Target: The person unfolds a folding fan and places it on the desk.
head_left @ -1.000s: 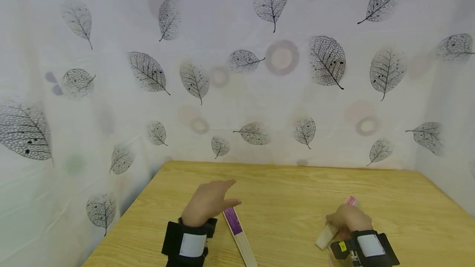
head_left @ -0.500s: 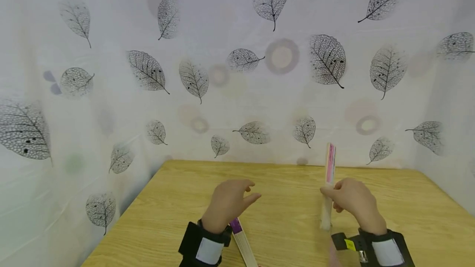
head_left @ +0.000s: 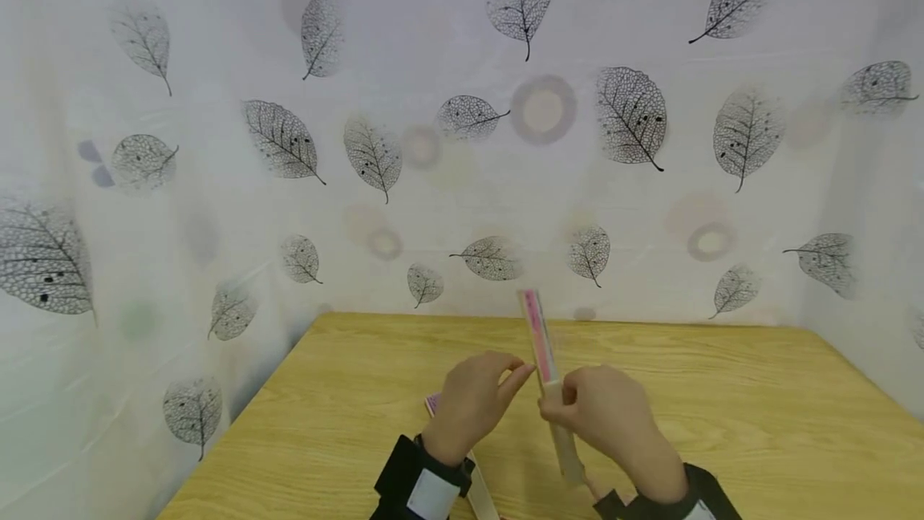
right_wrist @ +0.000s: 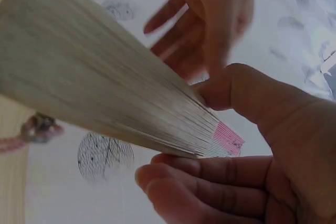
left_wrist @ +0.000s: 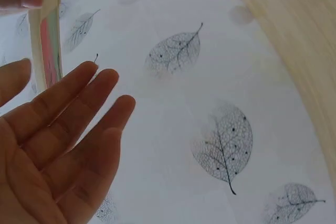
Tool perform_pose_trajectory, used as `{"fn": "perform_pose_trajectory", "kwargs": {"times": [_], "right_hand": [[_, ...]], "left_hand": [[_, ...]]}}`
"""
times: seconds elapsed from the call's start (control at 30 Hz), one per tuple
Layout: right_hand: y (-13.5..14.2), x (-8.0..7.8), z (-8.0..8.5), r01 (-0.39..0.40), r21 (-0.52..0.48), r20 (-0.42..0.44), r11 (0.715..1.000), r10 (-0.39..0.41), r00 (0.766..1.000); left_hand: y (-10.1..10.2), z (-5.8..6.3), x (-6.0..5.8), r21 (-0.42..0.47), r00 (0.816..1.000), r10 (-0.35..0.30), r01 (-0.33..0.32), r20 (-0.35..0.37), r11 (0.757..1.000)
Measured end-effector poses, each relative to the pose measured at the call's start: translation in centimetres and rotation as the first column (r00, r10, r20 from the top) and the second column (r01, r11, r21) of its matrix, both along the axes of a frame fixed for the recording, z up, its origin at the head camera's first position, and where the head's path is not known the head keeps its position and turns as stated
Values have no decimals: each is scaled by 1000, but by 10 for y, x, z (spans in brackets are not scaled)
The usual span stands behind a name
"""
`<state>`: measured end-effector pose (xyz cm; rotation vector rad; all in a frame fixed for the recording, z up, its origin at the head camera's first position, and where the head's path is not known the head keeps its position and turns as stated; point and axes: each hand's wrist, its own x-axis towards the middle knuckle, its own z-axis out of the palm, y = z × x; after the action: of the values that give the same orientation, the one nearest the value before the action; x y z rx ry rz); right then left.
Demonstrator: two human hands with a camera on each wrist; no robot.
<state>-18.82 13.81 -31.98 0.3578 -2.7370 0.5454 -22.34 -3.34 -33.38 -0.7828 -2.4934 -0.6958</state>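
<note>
My right hand (head_left: pixel 606 412) pinches a folded hand fan (head_left: pixel 541 339) by its pale wooden ribs, between thumb and fingers. The fan stands tilted above the table, its pink-patterned leaf pointing up and away. From its lower end hangs a pink cord with a bead (right_wrist: pixel 41 128), seen in the right wrist view. My left hand (head_left: pixel 472 400) is beside the fan's left edge, fingers relaxed; in the left wrist view they hold nothing. Whether a fingertip touches the fan is unclear. A second folded fan (head_left: pixel 482 494), with a purple leaf, lies on the table, partly hidden under the left hand.
A wood-grain table (head_left: pixel 722 424) spreads beneath both hands. Behind it and at its sides hangs a pale curtain (head_left: pixel 447 183) printed with dark leaf shapes. Black wrist straps (head_left: pixel 426 488) are on both arms.
The right hand has lifted the pink fan from the table's right side, tilted it upward and brought it left to the middle. The left hand has moved right towards it.
</note>
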Motion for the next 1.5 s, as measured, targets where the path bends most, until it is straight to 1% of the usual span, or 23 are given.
{"fn": "perform_pose_trajectory", "kwargs": {"times": [0.1,0.2,0.27,0.37,0.43,0.5,0.53,0.6,0.63,0.67,0.7,0.73,0.8,0.9,1.0,1.07,1.1,1.2,1.23,1.27,1.33,1.43,1.5], "right_hand": [[-15,4,-7,-30,50,-53,998,33,998],[-22,7,-10,-2,101,-117,995,14,993],[-23,7,-12,23,129,-164,991,-2,986],[-23,8,-13,26,130,-225,991,4,974],[-21,7,-12,-13,98,-249,995,37,968],[-17,6,-9,-89,18,-213,996,91,973],[-14,6,-8,-135,-35,-174,990,127,977],[-8,4,-3,-216,-167,-69,962,207,976],[-5,3,-1,-243,-235,-14,941,246,969],[-2,2,1,-261,-297,35,919,283,958],[1,1,2,-278,-345,73,897,321,944],[3,1,4,-290,-378,100,879,350,932],[7,-1,5,-308,-422,133,852,395,909],[8,-2,6,-321,-440,162,839,425,890],[9,-4,6,-325,-440,174,837,434,884],[9,-5,5,-336,-430,169,838,440,882],[10,-5,5,-335,-424,169,841,437,883],[10,-5,5,-346,-407,156,846,437,886],[10,-5,5,-351,-405,150,844,440,885],[10,-5,5,-350,-406,148,844,439,886],[10,-6,5,-345,-416,152,841,438,886],[8,-5,6,-312,-434,175,845,419,891],[7,-5,6,-287,-439,183,851,398,899]], "left_hand": [[0,1,1,60,999,-31,28,39,998],[0,3,2,113,995,-46,36,91,993],[0,4,2,171,986,-76,50,149,984],[-1,6,0,293,954,-155,76,257,953],[-4,8,-2,363,929,-203,81,310,928],[-7,10,-4,426,909,-242,81,340,901],[-8,11,-5,452,899,-256,75,355,889],[-12,14,-6,506,880,-291,67,376,860],[-14,15,-7,532,870,-308,63,385,844],[-15,17,-7,556,861,-324,59,392,829],[-17,18,-7,571,855,-335,56,395,819],[-18,19,-7,588,849,-346,53,399,807],[-20,21,-7,608,843,-360,51,399,792],[-21,21,-8,624,836,-372,47,403,780],[-21,20,-8,631,832,-380,47,404,774],[-20,20,-8,633,832,-383,50,401,772],[-20,20,-8,636,832,-385,52,399,770],[-19,29,1,636,832,-389,57,395,769],[-19,29,1,637,834,-390,60,392,769],[-19,29,2,638,832,-394,63,391,768],[-19,29,2,650,827,-413,77,382,756],[-20,20,-4,667,820,-439,95,368,739],[-20,19,-4,681,812,-455,100,365,725]]}}
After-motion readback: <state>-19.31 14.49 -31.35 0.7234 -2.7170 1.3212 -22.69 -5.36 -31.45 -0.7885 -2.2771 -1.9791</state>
